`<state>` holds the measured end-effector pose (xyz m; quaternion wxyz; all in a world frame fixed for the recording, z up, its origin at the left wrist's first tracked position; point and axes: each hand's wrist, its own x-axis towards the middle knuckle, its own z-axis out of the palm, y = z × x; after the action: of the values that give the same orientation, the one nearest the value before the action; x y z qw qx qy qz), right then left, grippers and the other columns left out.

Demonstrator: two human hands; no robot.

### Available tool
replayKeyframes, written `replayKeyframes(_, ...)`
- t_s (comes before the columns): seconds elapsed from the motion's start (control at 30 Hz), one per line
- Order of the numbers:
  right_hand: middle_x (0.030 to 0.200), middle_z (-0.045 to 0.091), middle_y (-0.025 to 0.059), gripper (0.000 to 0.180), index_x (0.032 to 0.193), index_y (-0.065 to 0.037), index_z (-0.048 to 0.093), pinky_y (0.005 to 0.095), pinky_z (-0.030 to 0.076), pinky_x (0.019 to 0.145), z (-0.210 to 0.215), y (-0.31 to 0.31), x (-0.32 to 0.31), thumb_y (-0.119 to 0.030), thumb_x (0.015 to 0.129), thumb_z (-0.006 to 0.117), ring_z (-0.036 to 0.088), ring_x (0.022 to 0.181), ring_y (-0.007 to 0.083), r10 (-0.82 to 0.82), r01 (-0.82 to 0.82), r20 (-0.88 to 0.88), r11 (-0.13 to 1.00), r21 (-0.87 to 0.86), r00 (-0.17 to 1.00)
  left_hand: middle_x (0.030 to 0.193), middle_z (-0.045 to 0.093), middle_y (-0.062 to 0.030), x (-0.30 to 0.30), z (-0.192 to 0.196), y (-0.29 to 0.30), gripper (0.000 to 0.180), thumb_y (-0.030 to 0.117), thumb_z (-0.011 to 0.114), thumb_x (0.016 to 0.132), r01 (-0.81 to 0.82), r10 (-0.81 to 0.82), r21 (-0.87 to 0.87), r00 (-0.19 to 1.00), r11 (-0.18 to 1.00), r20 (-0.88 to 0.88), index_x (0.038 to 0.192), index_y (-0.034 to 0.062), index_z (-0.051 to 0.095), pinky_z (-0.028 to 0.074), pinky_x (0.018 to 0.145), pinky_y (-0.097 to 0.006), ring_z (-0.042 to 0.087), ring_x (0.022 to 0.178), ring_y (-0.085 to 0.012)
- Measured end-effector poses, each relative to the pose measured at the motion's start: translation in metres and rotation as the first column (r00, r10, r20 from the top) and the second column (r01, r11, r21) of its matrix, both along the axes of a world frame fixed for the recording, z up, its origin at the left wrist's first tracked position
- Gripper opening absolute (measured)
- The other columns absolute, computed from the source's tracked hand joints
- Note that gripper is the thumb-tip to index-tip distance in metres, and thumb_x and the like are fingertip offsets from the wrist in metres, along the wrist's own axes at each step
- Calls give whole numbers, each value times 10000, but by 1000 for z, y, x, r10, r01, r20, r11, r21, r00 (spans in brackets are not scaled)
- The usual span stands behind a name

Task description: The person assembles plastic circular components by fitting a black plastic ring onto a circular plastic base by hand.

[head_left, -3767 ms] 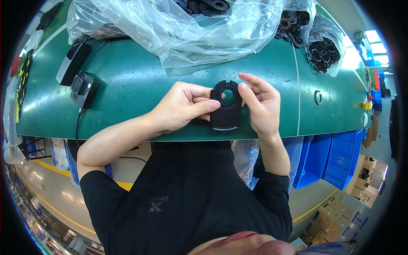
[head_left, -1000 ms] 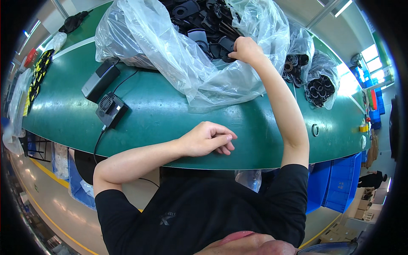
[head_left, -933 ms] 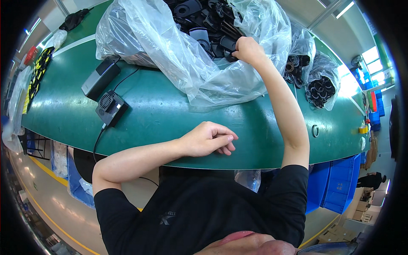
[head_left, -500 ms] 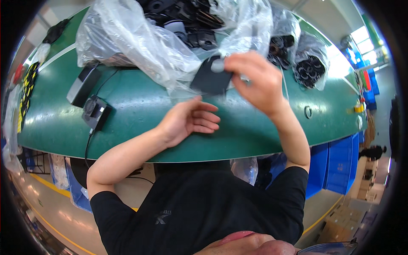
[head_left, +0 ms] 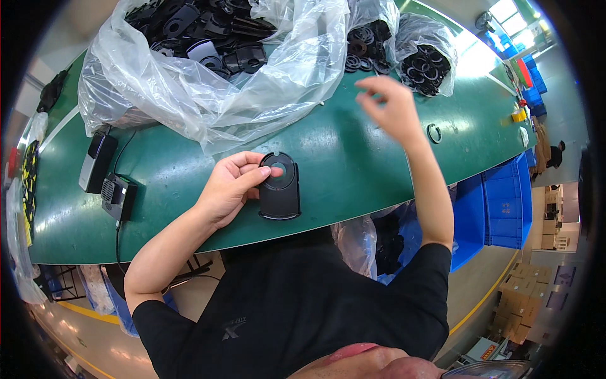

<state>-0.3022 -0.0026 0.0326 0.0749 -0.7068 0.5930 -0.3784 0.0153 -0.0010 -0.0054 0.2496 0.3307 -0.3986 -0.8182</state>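
My left hand [head_left: 230, 184] grips a black plastic plate [head_left: 281, 201] by its rounded end, thumb on top. This plate has a large round hole at that end and a squarer lower end; one of my fingertips shows through the hole. My right hand [head_left: 390, 108] is raised over the table to the right, slightly blurred. Its thumb and index finger are bent and apart, with nothing visible between them. Beyond it lie two clear bags, one with black rings and discs [head_left: 361, 47], the other with black rings [head_left: 427, 68].
A big clear plastic bag [head_left: 211, 117] full of black plates [head_left: 208, 54] covers the far left of the green table [head_left: 353, 167]. A black device with a cable [head_left: 118, 197] stands at left beside a dark box [head_left: 98, 162]. One loose ring [head_left: 434, 133] lies at right. Blue crates [head_left: 505, 205] stand below.
The black plate has passed from my right hand to my left, which has closed on it. My right hand is now empty, near the bags of rings. The view has shifted.
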Motion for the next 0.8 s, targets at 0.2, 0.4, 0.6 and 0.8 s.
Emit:
replayKeyframes(0.2,867,644,129,229,910,-70,688,388,487,762,-36,-64,-99,-218,736,669,613,841,300,-403,445,-368,895,33,838,938,658,-70,-6,4,-3,158,154,575,876,-8,8,-7,1000,1000,-27,990,49,541,528,665,-270,638,792,-121)
replayKeyframes(0.4,845,639,134,201,882,-86,701,371,485,745,-45,-74,-98,-245,771,650,617,823,292,-404,424,-366,905,-30,838,973,652,-82,-2,3,-4,207,171,521,914,-17,17,14,1000,1000,-4,1067,33,540,526,712,-301,637,809,-135)
replayKeyframes(0.6,697,627,71,242,913,-15,683,278,467,638,-29,-46,-73,-234,822,635,580,643,150,-481,480,205,875,55,853,988,644,-78,1,6,-1,229,181,520,918,39,-36,72,999,997,-39,1076,16,539,543,718,-306,639,815,-146)
replayKeyframes(0.8,689,590,9,214,970,21,653,209,435,592,6,4,-13,-160,876,588,527,608,76,-207,116,654,977,180,728,1041,628,-92,-4,8,0,244,183,510,924,-5,7,75,999,997,-32,1095,10,520,542,737,-318,640,848,-155)
